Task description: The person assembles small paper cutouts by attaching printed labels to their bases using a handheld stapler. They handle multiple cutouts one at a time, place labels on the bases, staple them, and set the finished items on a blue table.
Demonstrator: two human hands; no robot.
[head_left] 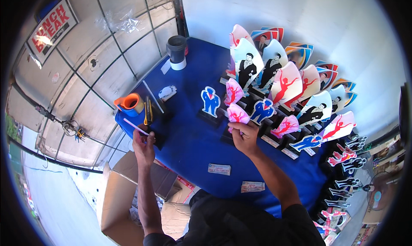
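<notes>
My left hand [143, 146] is closed in a pinch on a thin pale pink strip [134, 126], which looks like a flat piece seen edge-on. Beside those fingers is a dark block [159, 139]; whether the two are joined I cannot tell. My right hand [245, 138] grips the lower part of a pink trophy with a red dancer figure [237, 113]. Its base is mostly hidden behind the hand. Just left of it stands a trophy shaped like a blue-suited figure [210, 101]. A second blue-suited trophy [262, 111] is to the right.
Rows of trophies [285, 85] crowd the right of the blue-covered table [189, 138]. Two paper labels [219, 169] lie near its front. At left are an orange tape roll [129, 102], a yellow cutter [148, 112] and a dark cup [177, 48]. A cardboard box [120, 194] stands below.
</notes>
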